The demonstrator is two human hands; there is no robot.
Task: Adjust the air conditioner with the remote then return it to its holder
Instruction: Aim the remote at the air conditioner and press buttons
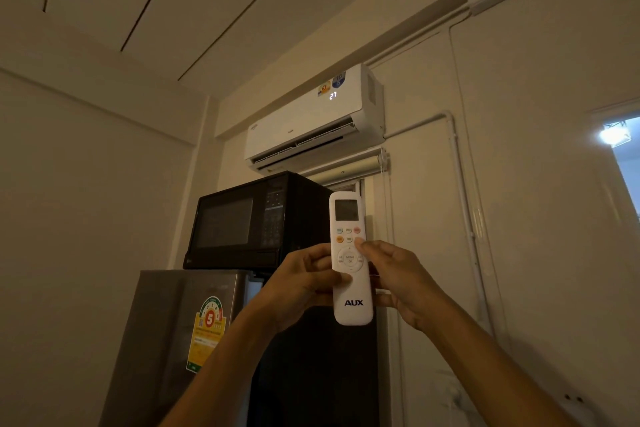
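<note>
A white remote (350, 305) marked AUX stands upright in front of me, its small screen at the top. My left hand (304, 282) grips it from the left, thumb across its lower middle. My right hand (398, 279) holds its right side, thumb tip on a button just above the round pad. High on the wall hangs the white air conditioner (311, 121), its flap open and its display showing 27. No remote holder is in view.
A black microwave (249, 222) sits on a grey fridge (173, 340) with an energy sticker, left of my hands. A rolled blind (349, 168) hangs under the air conditioner. White pipes (460, 184) run down the right wall. A bright opening (620, 139) is at far right.
</note>
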